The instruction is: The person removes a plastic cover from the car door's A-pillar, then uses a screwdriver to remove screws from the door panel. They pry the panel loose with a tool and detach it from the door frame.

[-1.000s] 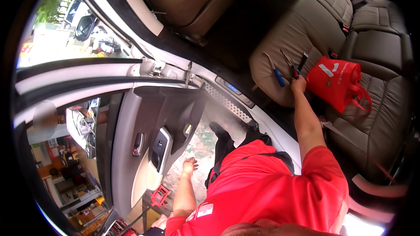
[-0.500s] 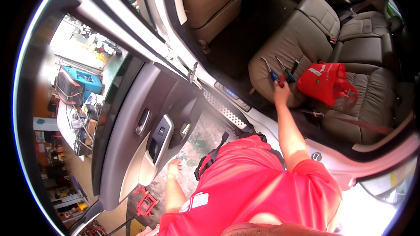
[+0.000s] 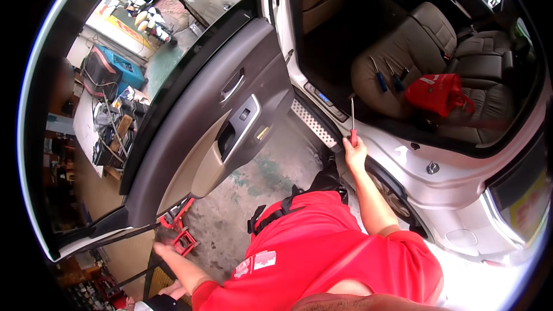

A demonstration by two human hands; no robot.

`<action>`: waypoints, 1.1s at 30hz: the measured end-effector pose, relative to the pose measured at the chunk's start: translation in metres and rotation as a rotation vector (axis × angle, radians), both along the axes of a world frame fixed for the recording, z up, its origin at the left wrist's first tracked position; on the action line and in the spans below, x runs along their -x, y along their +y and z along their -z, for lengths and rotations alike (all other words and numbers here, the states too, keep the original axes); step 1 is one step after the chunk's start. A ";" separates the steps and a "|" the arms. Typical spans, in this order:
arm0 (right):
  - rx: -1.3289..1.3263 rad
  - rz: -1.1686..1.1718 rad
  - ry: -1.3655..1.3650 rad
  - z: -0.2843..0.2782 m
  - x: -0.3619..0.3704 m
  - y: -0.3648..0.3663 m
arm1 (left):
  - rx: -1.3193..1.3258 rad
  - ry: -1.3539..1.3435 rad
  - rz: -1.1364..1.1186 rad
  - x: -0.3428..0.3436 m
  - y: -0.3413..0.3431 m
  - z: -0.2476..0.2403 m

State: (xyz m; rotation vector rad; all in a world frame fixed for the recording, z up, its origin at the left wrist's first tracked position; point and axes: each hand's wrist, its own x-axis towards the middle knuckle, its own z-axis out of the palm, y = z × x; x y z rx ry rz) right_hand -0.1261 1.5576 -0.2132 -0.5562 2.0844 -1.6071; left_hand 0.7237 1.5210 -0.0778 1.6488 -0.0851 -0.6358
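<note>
My right hand [image 3: 355, 151] is closed round the red handle of a screwdriver [image 3: 353, 116], its thin metal shaft pointing up and away, just outside the car's door opening. My left hand [image 3: 163, 249] is low at the left, near the lower rear corner of the open car door [image 3: 253, 69]; its fingers are too small to make out. On the brown leather rear seat [image 3: 368, 72] lie a blue-handled screwdriver [image 3: 381, 82] and a couple of other dark-handled tools [image 3: 397, 82]. Beside them rests a red bag [image 3: 435, 93].
A perforated metal sill step [image 3: 314, 124] runs under the door opening. Below the door stands a red jack stand [image 3: 184, 242] on the concrete floor. Through the window show a cluttered workbench [image 3: 95, 126] and a blue machine [image 3: 124, 68]. Another person's hand [image 3: 173, 291] shows at lower left.
My right hand has lifted the red-handled screwdriver off the seat and drawn it back outside the car. My left hand has moved left and down, and the view has shifted.
</note>
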 end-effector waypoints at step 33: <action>0.974 -1.157 -0.014 -0.411 -0.332 0.252 | 0.533 -0.862 1.582 0.203 0.205 -0.278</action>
